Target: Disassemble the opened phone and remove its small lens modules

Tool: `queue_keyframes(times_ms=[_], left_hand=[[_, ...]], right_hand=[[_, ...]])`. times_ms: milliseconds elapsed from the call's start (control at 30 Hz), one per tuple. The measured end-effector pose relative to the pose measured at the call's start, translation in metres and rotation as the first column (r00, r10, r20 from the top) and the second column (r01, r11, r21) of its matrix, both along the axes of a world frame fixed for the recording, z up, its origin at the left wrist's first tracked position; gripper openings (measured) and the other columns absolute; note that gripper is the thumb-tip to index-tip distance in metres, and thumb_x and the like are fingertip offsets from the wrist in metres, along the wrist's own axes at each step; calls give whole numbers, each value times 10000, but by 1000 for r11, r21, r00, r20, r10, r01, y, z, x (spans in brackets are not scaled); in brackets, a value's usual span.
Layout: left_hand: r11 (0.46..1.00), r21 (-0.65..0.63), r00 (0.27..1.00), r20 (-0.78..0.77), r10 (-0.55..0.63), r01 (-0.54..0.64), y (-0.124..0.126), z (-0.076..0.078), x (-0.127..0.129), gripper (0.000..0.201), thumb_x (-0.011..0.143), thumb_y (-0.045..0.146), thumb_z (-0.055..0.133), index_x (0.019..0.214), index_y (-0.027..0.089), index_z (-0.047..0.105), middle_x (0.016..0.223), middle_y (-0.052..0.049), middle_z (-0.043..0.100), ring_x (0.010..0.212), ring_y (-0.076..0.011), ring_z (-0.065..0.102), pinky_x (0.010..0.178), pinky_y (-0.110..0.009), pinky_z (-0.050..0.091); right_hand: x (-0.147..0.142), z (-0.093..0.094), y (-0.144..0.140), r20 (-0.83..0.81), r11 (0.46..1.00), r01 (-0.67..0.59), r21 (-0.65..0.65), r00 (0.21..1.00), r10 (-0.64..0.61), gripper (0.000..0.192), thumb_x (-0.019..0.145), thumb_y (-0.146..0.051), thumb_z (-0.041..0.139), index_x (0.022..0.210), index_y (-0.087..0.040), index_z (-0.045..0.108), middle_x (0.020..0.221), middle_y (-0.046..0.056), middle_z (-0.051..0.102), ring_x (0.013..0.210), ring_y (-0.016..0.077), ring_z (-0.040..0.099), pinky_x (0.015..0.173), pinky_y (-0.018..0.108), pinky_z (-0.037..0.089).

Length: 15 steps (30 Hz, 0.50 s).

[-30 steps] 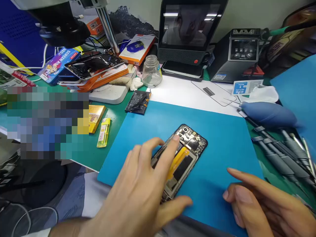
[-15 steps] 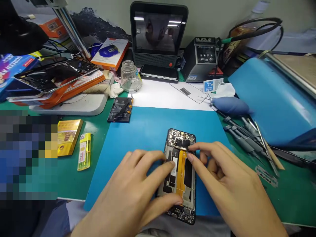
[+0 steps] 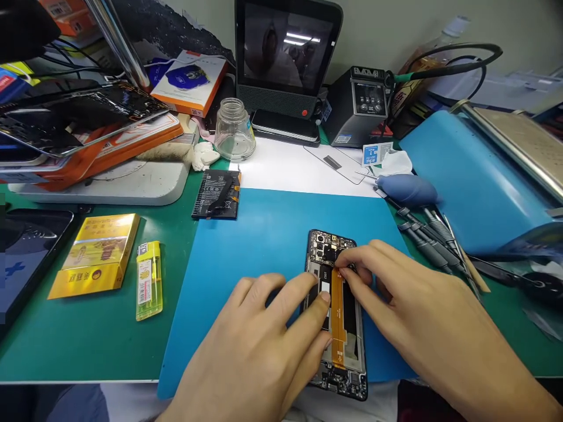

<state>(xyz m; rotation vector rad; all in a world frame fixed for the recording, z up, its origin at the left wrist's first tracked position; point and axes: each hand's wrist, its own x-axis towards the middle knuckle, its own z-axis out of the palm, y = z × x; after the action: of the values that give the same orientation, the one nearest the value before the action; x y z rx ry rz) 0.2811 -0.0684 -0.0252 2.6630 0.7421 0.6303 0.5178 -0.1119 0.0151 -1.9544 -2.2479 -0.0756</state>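
An opened phone (image 3: pixel 341 328) lies back-up on the blue mat (image 3: pixel 264 234), its boards and an orange flex cable (image 3: pixel 338 310) exposed. My left hand (image 3: pixel 259 346) rests on the phone's left side, fingers spread, index finger on the empty battery bay. My right hand (image 3: pixel 413 316) comes in from the right; its thumb and index fingertips pinch at the top end of the orange flex, just below the camera board. A loose black battery (image 3: pixel 217 194) lies at the mat's far left corner.
Screwdrivers and tweezers (image 3: pixel 433 240) lie right of the mat beside a blue air blower (image 3: pixel 407 189). A glass jar (image 3: pixel 234 130), soldering station (image 3: pixel 360 105) and monitor (image 3: pixel 285 53) stand behind. A yellow box (image 3: pixel 94 255) and lighter (image 3: pixel 148 281) lie left.
The phone has been turned from slanted to straight upright on the mat. My right hand moved in from the mat's right onto the flex cable's top end. The view shifted right.
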Motion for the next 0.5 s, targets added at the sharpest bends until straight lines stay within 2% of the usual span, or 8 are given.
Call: queue_keyframes(times_ms=[167, 300, 500], left_hand=[[1000, -6, 1000, 0, 1, -1, -2, 0, 0, 336, 1209, 288, 462, 1385, 250, 746, 1519, 3, 720, 1157, -253, 614, 853, -424, 522], [1000, -14, 1000, -5, 2, -2, -2, 0, 0, 334, 1206, 273, 466, 1397, 244, 738, 1542, -5, 707, 1173, -257, 615, 866, -434, 526], [1000, -5, 1000, -11, -3, 3, -2, 0, -1, 348, 1202, 255, 464, 1445, 238, 712, 1541, -27, 695, 1164, -273, 592, 859, -455, 507]], right_hand=[[4, 4, 3, 64, 996, -82, 25, 995, 81, 224, 1189, -305, 441, 1105, -265, 645, 984, -24, 683, 640, 146, 681, 479, 354, 386], [4, 5, 3, 72, 996, -74, 57, 995, 70, 218, 1184, -300, 465, 1114, -268, 669, 971, -25, 674, 607, 138, 642, 475, 348, 368], [5, 7, 4, 22, 998, -69, 10, 997, 69, 190, 1171, -306, 519, 1084, -263, 683, 983, -33, 677, 648, 147, 635, 536, 346, 388]])
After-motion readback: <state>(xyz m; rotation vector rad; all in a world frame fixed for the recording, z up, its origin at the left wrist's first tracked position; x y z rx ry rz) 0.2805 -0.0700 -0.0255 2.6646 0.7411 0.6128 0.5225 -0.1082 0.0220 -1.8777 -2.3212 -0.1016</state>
